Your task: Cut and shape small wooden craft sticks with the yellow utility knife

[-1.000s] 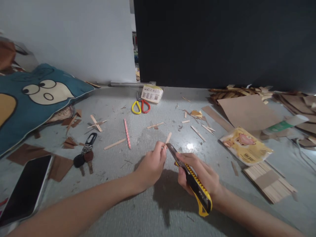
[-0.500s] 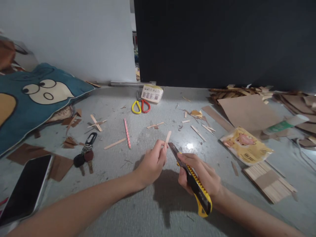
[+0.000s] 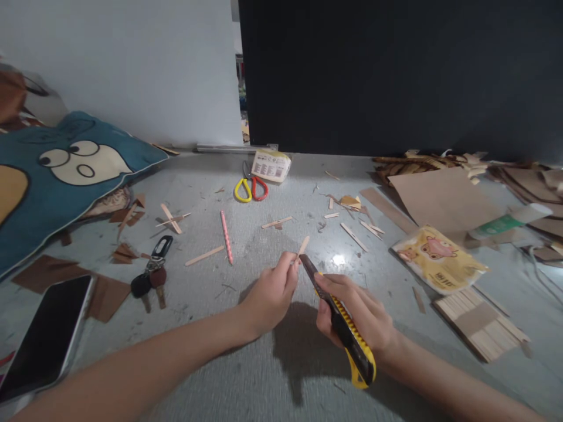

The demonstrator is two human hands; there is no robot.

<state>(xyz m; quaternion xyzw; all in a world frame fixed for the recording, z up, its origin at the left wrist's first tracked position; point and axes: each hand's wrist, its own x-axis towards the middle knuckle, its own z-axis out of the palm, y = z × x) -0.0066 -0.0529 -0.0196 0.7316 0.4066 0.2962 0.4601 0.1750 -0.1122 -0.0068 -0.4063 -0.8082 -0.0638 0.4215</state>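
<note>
The left hand [image 3: 273, 293] and the right hand [image 3: 358, 308] face each other, slightly apart, just below the middle of the head view. The left hand pinches a small wooden stick [image 3: 304, 245] between thumb and fingers; the stick's pale end pokes up and to the right, near the center of the frame. The right hand is wrapped around a yellow and black utility knife [image 3: 349, 334], whose blade end points up and left, right at the stick; whether the edge touches the wood is hard to tell.

Left of center, a pink pencil [image 3: 226, 237] lies by a loose stick [image 3: 204, 256], with two crossed sticks [image 3: 171, 218] farther left. Keys [image 3: 160, 281] and a phone [image 3: 44, 334] lie at the lower left, below a blue pillow [image 3: 145, 153]. Scissors [image 3: 259, 190] with one yellow and one red handle sit at upper center. On the right, a yellow packet [image 3: 440, 258] overlaps a stack of sticks [image 3: 495, 346], below a glue tube [image 3: 501, 225] and brown paper [image 3: 440, 193].
</note>
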